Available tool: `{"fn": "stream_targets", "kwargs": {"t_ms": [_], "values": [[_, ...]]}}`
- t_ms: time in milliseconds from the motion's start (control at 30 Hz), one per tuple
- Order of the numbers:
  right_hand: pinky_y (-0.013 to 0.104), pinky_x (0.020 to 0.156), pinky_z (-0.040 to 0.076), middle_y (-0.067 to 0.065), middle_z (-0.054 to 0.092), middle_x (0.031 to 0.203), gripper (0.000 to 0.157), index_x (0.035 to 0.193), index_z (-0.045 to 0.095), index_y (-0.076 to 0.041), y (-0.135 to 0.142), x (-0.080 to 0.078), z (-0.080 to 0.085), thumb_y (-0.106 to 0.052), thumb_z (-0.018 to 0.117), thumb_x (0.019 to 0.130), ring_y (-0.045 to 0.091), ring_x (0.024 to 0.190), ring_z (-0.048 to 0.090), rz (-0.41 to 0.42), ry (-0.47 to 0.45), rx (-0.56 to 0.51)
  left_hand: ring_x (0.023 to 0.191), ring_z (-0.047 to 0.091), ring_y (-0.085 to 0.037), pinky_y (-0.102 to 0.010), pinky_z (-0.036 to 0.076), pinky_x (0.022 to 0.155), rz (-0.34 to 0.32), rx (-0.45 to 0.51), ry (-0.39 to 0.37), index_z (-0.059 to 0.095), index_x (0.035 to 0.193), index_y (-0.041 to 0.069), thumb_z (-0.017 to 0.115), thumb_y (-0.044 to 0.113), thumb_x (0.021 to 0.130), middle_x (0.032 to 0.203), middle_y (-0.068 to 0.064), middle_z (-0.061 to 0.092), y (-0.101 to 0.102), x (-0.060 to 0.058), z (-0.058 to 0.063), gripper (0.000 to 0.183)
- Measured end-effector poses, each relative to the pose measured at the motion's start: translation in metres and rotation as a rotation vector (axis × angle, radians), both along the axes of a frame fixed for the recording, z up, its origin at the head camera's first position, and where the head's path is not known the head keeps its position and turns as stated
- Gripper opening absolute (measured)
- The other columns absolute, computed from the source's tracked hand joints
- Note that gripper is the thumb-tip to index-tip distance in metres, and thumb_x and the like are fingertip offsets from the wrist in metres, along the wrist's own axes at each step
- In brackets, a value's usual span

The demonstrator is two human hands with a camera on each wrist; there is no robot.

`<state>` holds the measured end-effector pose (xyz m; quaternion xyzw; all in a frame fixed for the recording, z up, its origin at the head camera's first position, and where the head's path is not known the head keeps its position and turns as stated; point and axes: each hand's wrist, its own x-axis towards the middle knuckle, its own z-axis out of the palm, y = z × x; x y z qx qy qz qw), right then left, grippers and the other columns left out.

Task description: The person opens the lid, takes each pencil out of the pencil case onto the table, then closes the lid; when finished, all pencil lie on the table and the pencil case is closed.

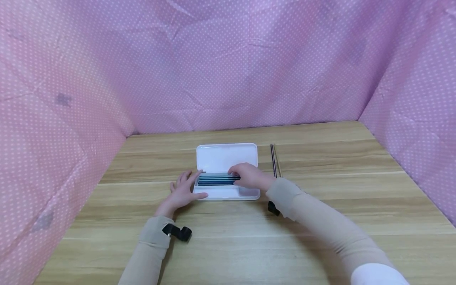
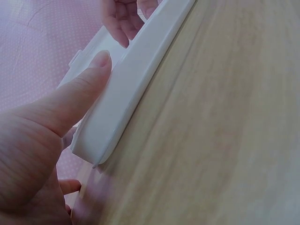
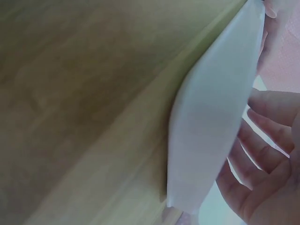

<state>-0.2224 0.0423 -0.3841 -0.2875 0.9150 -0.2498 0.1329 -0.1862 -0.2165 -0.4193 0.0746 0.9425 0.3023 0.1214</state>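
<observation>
A white pencil case [image 1: 216,192] lies with its lid [image 1: 226,156] folded back on the wooden table. Several blue-green and dark pencils [image 1: 215,179] lie side by side in its back compartment. My left hand [image 1: 182,194] is spread at the case's left end, the thumb over the front edge and a fingertip near the pencils' left ends. Reaching in from the right, my right hand [image 1: 250,176] has its fingertips over the pencils' right ends, thumb and forefinger apart. The right wrist view shows loosely bent fingers [image 3: 255,145], their tips partly hidden by the case wall.
To the right of the case lie a dark pencil [image 1: 273,158] and a tan one [image 1: 278,160], their near ends behind the right forearm. Pink dotted cloth [image 1: 228,71] hangs behind the table [image 1: 228,245] and along both sides.
</observation>
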Motion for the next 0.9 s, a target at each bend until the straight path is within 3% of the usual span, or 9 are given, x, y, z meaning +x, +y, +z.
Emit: {"fn": "stream_targets", "kwargs": {"t_ms": [500, 900], "values": [[0.036, 0.098, 0.045, 0.007, 0.066, 0.113, 0.030, 0.118, 0.064, -0.007, -0.0046, 0.0009, 0.0049, -0.007, 0.065, 0.088, 0.020, 0.104, 0.059, 0.042, 0.040, 0.102, 0.141, -0.003, -0.044, -0.071, -0.011, 0.101, -0.003, 0.003, 0.003, 0.029, 0.149, 0.028, 0.072, 0.054, 0.076, 0.155, -0.022, 0.008, -0.0003, -0.0014, -0.0020, 0.089], [0.035, 0.089, 0.048, 0.006, 0.065, 0.102, 0.028, 0.115, 0.067, -0.007, -0.0047, -0.0025, 0.0046, -0.009, 0.067, 0.087, 0.018, 0.091, 0.058, 0.103, 0.080, 0.134, 0.141, -0.003, -0.044, -0.071, -0.010, 0.101, 0.000, -0.004, -0.003, 0.028, 0.149, 0.028, 0.072, 0.054, 0.076, 0.155, -0.021, 0.008, 0.0005, -0.0011, -0.0012, 0.089]]}}
